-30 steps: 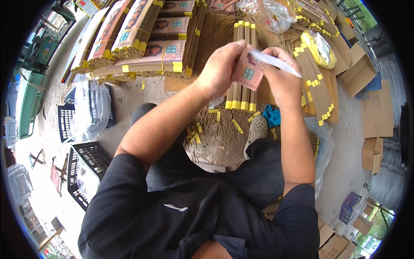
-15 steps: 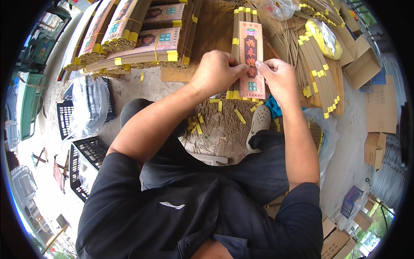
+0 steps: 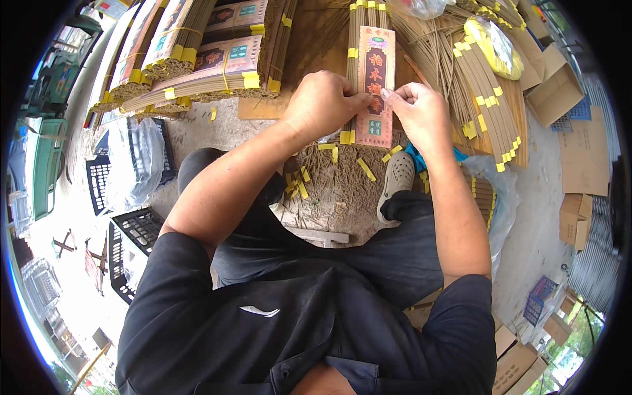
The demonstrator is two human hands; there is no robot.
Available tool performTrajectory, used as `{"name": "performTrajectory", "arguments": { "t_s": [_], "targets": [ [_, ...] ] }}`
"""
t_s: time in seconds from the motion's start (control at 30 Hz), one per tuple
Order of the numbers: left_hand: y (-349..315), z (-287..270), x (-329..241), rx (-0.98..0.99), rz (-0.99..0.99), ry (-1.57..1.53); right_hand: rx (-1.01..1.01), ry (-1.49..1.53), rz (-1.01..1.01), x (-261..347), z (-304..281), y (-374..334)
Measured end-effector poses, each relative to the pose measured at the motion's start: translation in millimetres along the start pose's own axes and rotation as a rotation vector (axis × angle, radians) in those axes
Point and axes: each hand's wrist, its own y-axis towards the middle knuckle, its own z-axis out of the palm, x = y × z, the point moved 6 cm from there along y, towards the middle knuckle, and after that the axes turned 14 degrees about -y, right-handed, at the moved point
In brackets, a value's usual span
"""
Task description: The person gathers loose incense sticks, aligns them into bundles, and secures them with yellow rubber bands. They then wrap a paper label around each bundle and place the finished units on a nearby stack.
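Note:
A long paper label, pinkish with a dark middle panel and red characters, lies lengthwise on a bundle of brown incense sticks with yellow ends and bands. My left hand reaches in from the left, fingers curled, its thumb tip against the label's middle. From the other side my right hand has its thumb at the label's right edge and its fingers bent in a pinch. Whether something thin is between the fingertips of either hand cannot be made out.
Labelled incense bundles are stacked at the left of the wooden table. Loose sticks, banded sticks and a yellow bag lie right. Yellow scraps litter the floor; black crates stand left, cardboard boxes right.
The whole view has shifted slightly, so the table and bundle appear a little further left. Both hands stay at the label's middle, with hardly any movement against it.

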Motion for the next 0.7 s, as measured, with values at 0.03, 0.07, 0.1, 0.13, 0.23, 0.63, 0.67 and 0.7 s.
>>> {"name": "performTrajectory", "arguments": {
  "t_s": [0.03, 0.07, 0.1, 0.13, 0.23, 0.63, 0.67, 0.7],
  "targets": [
    [0.3, 0.4, 0.2, 0.008, -0.002, 0.012, 0.007, 0.003, 0.012, 0.6, 0.0, -0.2],
    [1.2, -0.2, 0.0, 0.006, -0.006, 0.020, 0.000, -0.007, 0.008, 2.5, -1.0, 0.3],
    [1.5, -0.4, 0.1, 0.004, -0.010, 0.028, -0.007, -0.018, 0.004, 4.5, -2.2, -0.6],
    [1.1, -0.5, 0.5, 0.001, -0.014, 0.036, -0.014, -0.028, -0.001, 6.1, -3.8, -2.0],
    [0.2, -0.3, 3.4, -0.015, -0.008, -0.009, -0.030, -0.018, -0.029, 7.9, -3.9, -2.1],
    [1.4, -4.8, 2.1, -0.057, -0.004, 0.009, -0.025, 0.063, 0.017, 5.0, -0.8, -3.8],
    [2.8, -5.2, 5.3, -0.091, 0.008, -0.012, -0.027, 0.060, 0.028, 5.1, -1.7, -3.7],
    [3.3, -6.4, 4.9, -0.125, 0.058, -0.024, -0.043, 0.053, 0.022, 4.4, -2.2, -3.2]
  ]
}}
